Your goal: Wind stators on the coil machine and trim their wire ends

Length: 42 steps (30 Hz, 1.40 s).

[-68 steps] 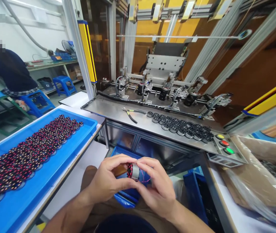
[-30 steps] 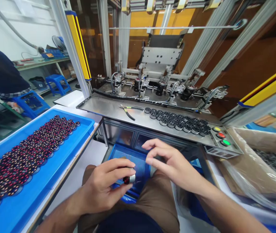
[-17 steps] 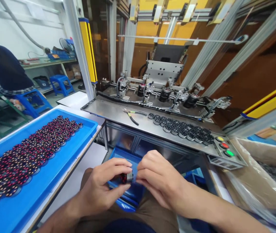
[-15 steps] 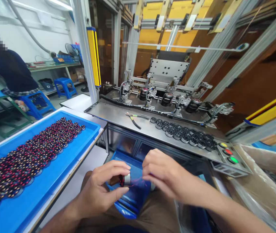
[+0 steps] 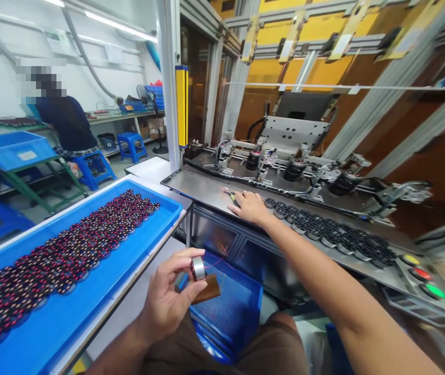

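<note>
Between the thumb and fingers of my left hand [image 5: 171, 289] is a small motor stator [image 5: 198, 269] with a silver side. Thin red wires trail from it to the right, above a blue bin [image 5: 226, 302] by my legs. My right hand [image 5: 251, 207] reaches forward over the metal ledge, its fingers spread over a pair of cutting pliers [image 5: 229, 195]. The hand covers most of the pliers. Right of that hand, many black round parts [image 5: 324, 229] with silver sides lie in rows.
A blue tray [image 5: 128, 260] full of round red-and-copper wound parts stands at left. Behind the ledge is a machine with fixtures [image 5: 295, 166]. Yellow, red and green buttons [image 5: 420, 274] sit at right. A brown flap [image 5: 209, 290] shows under my left hand. A person [image 5: 66, 122] sits far left.
My right hand has left the wires beside the stator and reached forward to the pliers on the ledge. My left hand still holds the stator. The view has turned left.
</note>
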Tool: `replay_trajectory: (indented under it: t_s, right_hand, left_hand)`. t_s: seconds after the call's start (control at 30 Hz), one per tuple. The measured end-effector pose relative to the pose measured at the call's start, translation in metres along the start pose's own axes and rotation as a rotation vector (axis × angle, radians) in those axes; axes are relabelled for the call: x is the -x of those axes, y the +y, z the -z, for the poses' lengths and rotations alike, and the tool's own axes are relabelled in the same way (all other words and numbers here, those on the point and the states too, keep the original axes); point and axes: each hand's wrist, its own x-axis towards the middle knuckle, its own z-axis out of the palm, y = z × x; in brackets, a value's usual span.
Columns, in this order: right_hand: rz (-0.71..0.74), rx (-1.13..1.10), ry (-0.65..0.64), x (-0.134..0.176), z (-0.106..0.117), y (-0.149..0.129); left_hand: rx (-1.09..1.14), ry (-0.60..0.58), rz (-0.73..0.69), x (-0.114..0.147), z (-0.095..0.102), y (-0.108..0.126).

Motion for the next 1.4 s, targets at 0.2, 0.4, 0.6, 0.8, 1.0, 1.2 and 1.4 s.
replay_trajectory:
  t_s: [0.2, 0.4, 0.6, 0.8, 1.0, 1.2, 1.4]
  right_hand:
    - [-0.018, -0.050, -0.050, 0.007, -0.001, 0.014]
    - [-0.051, -0.260, -0.007, 0.008, 0.005, 0.021]
    - [-0.053, -0.739, 0.067, 0.051, 0.029, 0.019]
    - [-0.008, -1.243, -0.024, 0.212, 0.006, -0.038]
    - [0.079, -1.196, 0.052, 0.298, -0.015, -0.085]
    - [0.210, -1.068, 0.192, 0.282, 0.004, -0.081]
    - [0.258, -1.063, 0.214, 0.273, 0.011, -0.086]
  left_hand:
    - [-0.108, -0.111, -0.141, -0.001, 0.005, -0.003]
    - [-0.140, -0.073, -0.139, -0.001, -0.005, 0.000]
    - [0.018, 0.010, 0.078, 0.006, -0.010, 0.002]
    - [0.163, 0.045, 0.337, 0.010, -0.015, 0.001]
    - [0.162, -0.080, 0.355, 0.009, -0.034, 0.002]
    - [0.069, -0.177, 0.274, 0.009, -0.042, 0.006]
    - [0.042, -0.198, 0.242, 0.011, -0.036, 0.008]
